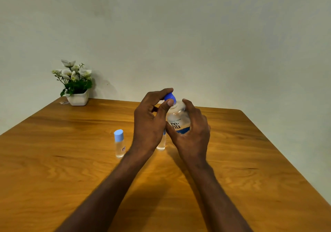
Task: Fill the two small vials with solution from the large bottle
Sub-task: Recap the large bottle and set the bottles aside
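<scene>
Bare forearms, no sleeves; left grip, right grip.

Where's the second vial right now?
Head view: it stands on the table mid-frame, mostly hidden behind the left hand, right of the capped vial.

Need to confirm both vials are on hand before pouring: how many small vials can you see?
2. One capped vial stands on the table, left of the hands. A second vial stands between the wrists, largely hidden behind the left hand.

Glossy wood-grain table, clear plastic btl, matt wall
</scene>
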The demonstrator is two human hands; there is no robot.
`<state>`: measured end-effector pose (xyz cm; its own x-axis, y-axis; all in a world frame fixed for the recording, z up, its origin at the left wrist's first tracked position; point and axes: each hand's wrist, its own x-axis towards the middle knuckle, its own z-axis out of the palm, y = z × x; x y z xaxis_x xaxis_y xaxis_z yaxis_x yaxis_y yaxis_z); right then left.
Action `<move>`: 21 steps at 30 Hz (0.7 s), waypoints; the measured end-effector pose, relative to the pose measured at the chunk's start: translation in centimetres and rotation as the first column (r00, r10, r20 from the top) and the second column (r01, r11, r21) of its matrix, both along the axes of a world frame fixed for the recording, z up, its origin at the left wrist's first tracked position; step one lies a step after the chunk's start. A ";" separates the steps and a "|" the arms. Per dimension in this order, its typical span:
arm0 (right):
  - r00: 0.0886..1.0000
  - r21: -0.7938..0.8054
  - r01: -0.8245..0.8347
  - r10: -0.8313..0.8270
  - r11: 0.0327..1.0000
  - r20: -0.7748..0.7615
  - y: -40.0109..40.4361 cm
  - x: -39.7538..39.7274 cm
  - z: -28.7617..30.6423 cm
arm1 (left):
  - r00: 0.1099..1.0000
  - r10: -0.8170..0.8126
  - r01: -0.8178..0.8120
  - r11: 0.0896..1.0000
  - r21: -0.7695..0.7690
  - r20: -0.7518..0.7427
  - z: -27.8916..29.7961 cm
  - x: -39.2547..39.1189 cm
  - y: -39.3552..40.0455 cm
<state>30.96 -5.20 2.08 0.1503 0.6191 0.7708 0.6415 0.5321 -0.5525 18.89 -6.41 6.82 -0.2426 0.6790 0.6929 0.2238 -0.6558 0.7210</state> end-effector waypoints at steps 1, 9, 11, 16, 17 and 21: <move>1.000 0.002 -0.001 0.001 1.000 0.006 0.0 0.0 0.0 | 0.999 -0.023 0.023 1.000 0.013 -0.029 -0.1 -0.1 0.2; 1.000 0.006 -0.011 0.011 1.000 -0.007 -0.1 0.0 0.2 | 0.999 -0.022 0.024 0.999 0.038 -0.040 -0.3 -0.3 0.5; 0.999 -0.001 -0.024 0.024 1.000 -0.030 -0.2 0.0 0.2 | 0.999 -0.028 0.030 0.998 0.053 -0.031 -0.3 -0.4 0.4; 0.998 0.003 -0.017 0.017 1.000 -0.059 -0.2 0.3 0.3 | 0.997 -0.068 0.067 0.997 0.029 0.021 -0.2 -0.5 0.3; 0.998 0.003 -0.017 0.018 1.000 -0.062 -0.3 0.3 0.2 | 0.997 -0.076 0.076 0.997 0.016 0.022 -0.3 -0.4 0.3; 0.997 -0.021 -0.035 0.033 0.999 -0.075 -0.5 0.3 -0.1 | 0.992 -0.108 0.111 0.993 -0.032 0.068 -0.5 -0.4 0.3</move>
<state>31.29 -5.67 1.97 0.1856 0.6416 0.7443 0.5796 0.5401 -0.6102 18.47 -6.16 6.27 -0.2096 0.7280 0.6528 0.1032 -0.6474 0.7551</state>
